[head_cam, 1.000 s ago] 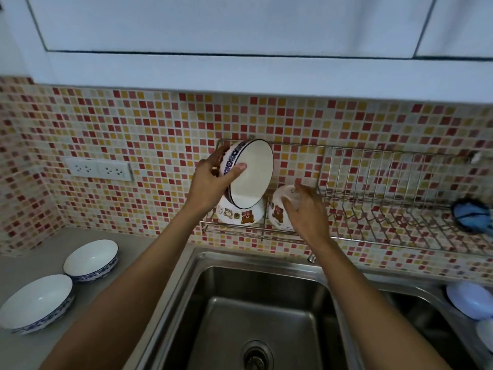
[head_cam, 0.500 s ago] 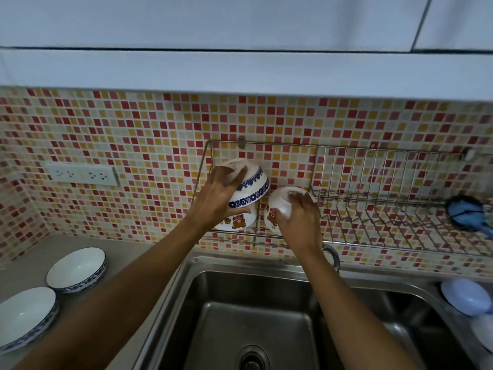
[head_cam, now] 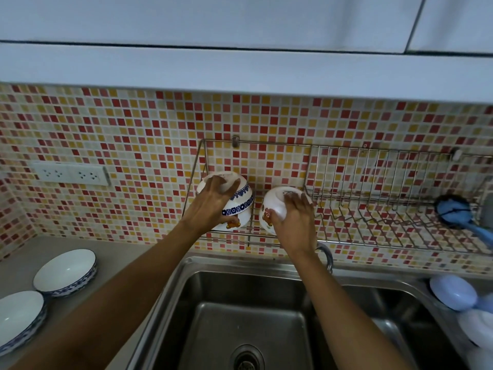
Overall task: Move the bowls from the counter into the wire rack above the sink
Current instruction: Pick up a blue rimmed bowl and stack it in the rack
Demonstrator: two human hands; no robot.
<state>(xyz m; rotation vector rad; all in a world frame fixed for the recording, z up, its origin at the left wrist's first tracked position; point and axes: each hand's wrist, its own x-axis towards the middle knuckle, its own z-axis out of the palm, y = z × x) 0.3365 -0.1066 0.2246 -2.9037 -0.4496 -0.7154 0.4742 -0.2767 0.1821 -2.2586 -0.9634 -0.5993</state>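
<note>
Hands cup upturned bowls in the wire rack [head_cam: 373, 209]: left hand [head_cam: 213, 206] the blue-banded bowl [head_cam: 241, 200], right hand [head_cam: 296, 220] the bear bowl [head_cam: 272, 209].

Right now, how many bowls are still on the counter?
2: one bowl near the tiled wall, another bowl in front of it at the left edge, partly cut off. More may be outside the view.

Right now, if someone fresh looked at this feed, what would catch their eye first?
Probably the two hands at the wire rack on the mosaic wall: the left hand presses a blue-banded bowl upside down onto a bear-print bowl, and the right hand covers another bear-print bowl beside it. Next, two blue-rimmed bowls wait on the counter at lower left, with the steel sink below.
</note>
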